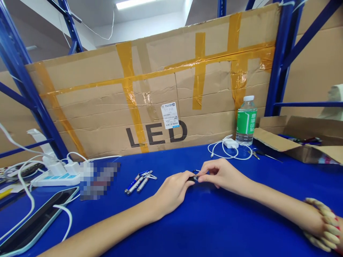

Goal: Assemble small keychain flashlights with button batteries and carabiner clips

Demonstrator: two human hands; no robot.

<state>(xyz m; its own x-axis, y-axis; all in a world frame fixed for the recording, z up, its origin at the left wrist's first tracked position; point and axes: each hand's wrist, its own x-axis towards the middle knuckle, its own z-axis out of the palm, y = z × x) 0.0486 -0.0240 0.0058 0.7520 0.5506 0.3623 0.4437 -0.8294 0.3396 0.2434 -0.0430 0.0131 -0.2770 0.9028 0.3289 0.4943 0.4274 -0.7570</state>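
Observation:
Near the middle of the blue table, my left hand [174, 189] pinches a small black penlight-like piece [195, 177] with a shiny metal end. My right hand [221, 175] meets it from the other side, thumb and forefinger closed on that metal end. A thin dark loop shows just behind the fingertips; much of the piece is hidden by the fingers. Left of my hands lie a few slim keychain penlights [138, 182], silver and blue, with metal clips. They are apart from both hands.
A white power strip [57, 178] with plugs and cables and a phone [37, 221] lie at the left. Toward the back right are a white charger [230, 143] with its cable, a water bottle [245, 123] and an open cardboard box [300, 153]. A cardboard panel [150, 107] stands behind.

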